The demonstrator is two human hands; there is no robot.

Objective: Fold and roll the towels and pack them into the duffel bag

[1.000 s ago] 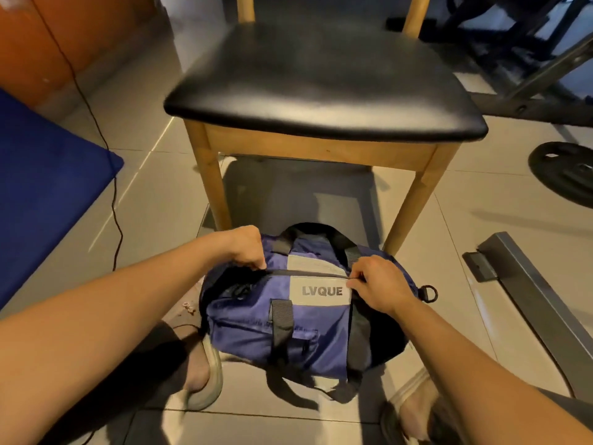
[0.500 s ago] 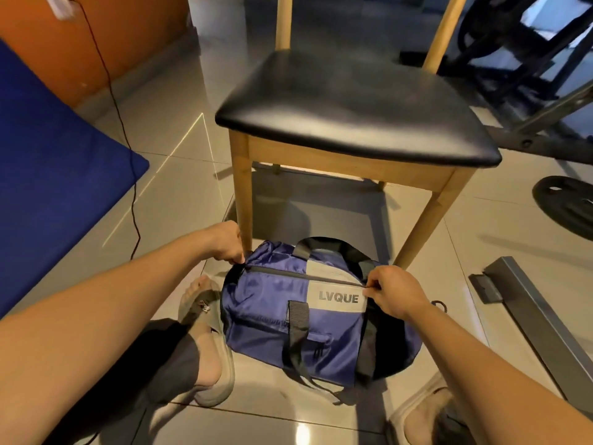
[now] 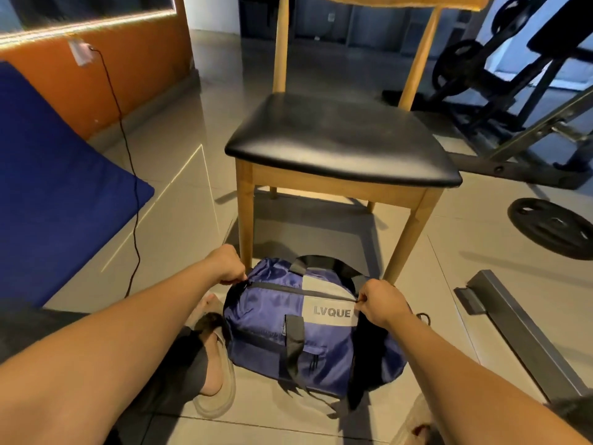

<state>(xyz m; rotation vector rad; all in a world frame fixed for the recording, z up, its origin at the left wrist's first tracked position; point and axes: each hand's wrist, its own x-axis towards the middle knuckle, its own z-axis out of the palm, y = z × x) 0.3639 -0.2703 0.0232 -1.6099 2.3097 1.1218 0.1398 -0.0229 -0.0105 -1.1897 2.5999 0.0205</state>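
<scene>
Right hand [image 3: 382, 303] slid further right along the zip [image 3: 298, 291] versus a second ago; it pinched the zip's right end. Left hand [image 3: 226, 264] pinched the bag [image 3: 269, 319] at its left end. Zip looked closed. Bag sat on the floor [image 3: 179, 220] just before the front legs of the chair [image 3: 340, 139], a slippered foot [image 3: 211, 358] against its left side. Weight plate [image 3: 552, 228] well right.

The word "LVQUE" stands in dark capital letters on the grey panel [image 3: 327, 311] of the blue duffel bag [image 3: 266, 316].
</scene>
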